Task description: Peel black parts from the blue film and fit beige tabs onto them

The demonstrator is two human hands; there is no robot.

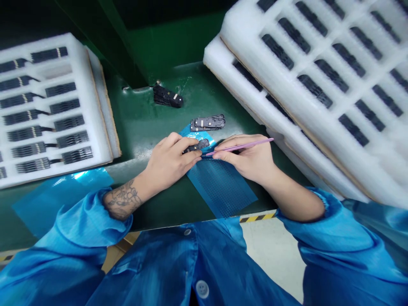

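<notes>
The partly curled left hand (167,159) holds a black part (203,144) over a blue sheet (221,187) near the bench's (165,212) front edge; the right hand (255,161), fingers pinched, grips pink tweezers (244,145).

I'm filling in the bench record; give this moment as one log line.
left hand: holds black part | right hand: holds pink tool | patterned blue sheet: on green table

A factory workshop is showing; foam trays (232,29) are holding black parts (353,129) in rows; striped tape (258,217) is edging the green bench (134,123)
</notes>
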